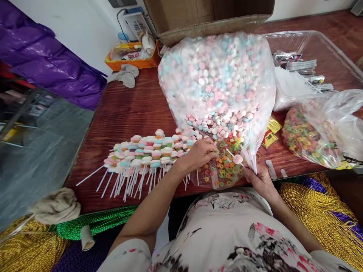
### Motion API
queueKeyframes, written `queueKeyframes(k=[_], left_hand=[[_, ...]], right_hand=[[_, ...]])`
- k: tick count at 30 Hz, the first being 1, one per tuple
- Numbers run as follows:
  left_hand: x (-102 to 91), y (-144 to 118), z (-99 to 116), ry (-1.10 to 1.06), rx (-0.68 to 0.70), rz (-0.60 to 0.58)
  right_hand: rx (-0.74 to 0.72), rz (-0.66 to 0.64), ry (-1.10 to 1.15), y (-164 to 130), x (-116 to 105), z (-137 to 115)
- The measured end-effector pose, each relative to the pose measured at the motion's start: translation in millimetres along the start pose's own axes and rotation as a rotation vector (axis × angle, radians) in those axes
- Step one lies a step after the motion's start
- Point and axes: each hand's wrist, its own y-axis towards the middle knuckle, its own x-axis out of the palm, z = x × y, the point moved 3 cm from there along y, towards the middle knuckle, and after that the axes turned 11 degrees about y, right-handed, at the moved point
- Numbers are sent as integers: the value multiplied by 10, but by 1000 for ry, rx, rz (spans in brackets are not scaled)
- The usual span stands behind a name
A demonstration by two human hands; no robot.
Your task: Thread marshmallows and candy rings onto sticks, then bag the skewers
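Observation:
My right hand (pixel 259 179) is closed round a bundle of white lollipop sticks (pixel 250 158). One stick in it slants to the left and carries a pink marshmallow (pixel 237 159). My left hand (pixel 200 152) is pinched just above a spread of ring-shaped gummy candies (pixel 222 164), with a green gummy ring at its fingertips. Behind both hands lies a large clear bag of pastel marshmallows (pixel 215 75), its mouth open toward me. Left of my left hand, finished candy skewers (pixel 150 151) of marshmallows and gummies lie in a heap, bare stick ends pointing toward me.
A clear plastic tub (pixel 312 64) with white sticks and packets stands at the back right. Before it are a bag of gummy rings (pixel 309 136) and yellow wrappers (pixel 270 132). A cardboard box (pixel 210 19), an orange bin (pixel 133 60) and a grey cloth (pixel 127 75) sit behind. Bead strands (pixel 317 211) hang below the table edge.

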Motion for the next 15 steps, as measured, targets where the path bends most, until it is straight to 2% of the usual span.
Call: queueKeyframes(k=[4, 7, 10, 13, 15], left_hand=[[-75, -202, 121, -748, -171, 275], [0, -336, 227, -1084, -247, 421], [68, -412, 285, -1160, -250, 550], [87, -461, 276, -1087, -241, 645], [82, -491, 258, -994, -222, 687]], right_hand=[[-14, -75, -27, -33, 111, -128], [-50, -144, -105, -2, 234, -273], [-92, -177, -192, 46, 311, -396], [-85, -224, -257, 58, 340, -448], [-69, -195, -281, 51, 331, -456]])
